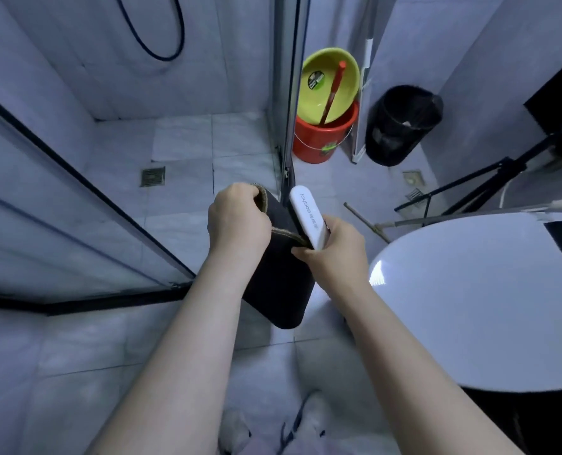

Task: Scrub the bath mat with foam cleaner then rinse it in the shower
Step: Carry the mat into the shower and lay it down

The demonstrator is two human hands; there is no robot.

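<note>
Dark fabric, the bath mat [281, 280], hangs folded in the air between the two hands, above the pale tiled floor [76, 356] just outside the shower. The left hand [237, 221] grips its upper edge with curled fingers, at the corner where the beige backing shows. The right hand [333, 249] pinches the other part of the same edge and, together with it, holds a white brush [307, 216] with printed letters, which points up and away.

Behind the hands stands the shower stall, with a black-framed glass door [76, 198], a floor drain [152, 176] and a dark hose [161, 37] on the wall. To the right are a white toilet lid [486, 307], a black bin [401, 126], and a yellow-green basin [330, 87] resting in a red bucket [322, 139].
</note>
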